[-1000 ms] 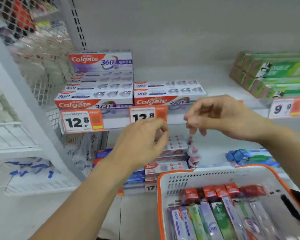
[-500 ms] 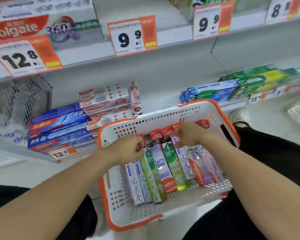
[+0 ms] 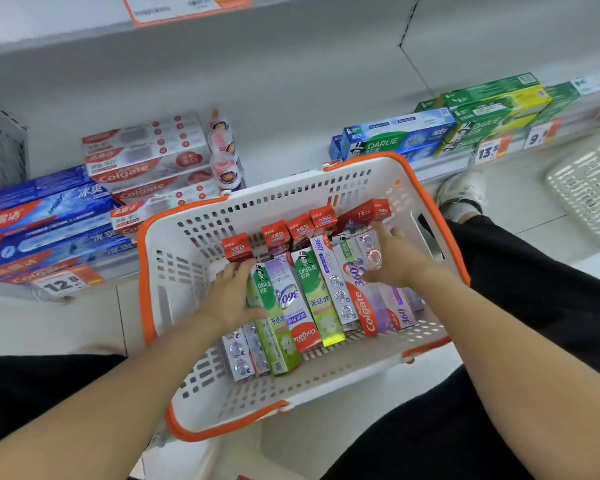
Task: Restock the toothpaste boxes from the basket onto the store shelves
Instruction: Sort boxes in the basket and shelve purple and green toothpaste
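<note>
Left of the white plastic basket with orange rim (image 3: 174, 341), blue Colgate cartons (image 3: 45, 230) lie stacked on the white bottom shelf (image 3: 291, 161), with red-and-white Colgate cartons (image 3: 146, 161) piled just beside them toward the basket. Inside the basket, the left hand (image 3: 229, 299) curls around the side of a green Darlie toothpaste box (image 3: 274, 327) at the left end of a row of flat-lying toothpaste boxes (image 3: 329, 292). Small red cartons (image 3: 278, 233) stand on end at the basket's far wall. The right hand (image 3: 395, 258) lies open, fingers spread, on the purple Colgate 360 boxes (image 3: 378, 299) at the row's right end. Right of the basket, blue and green Darlie cartons (image 3: 465, 123) sit on the shelf.
</note>
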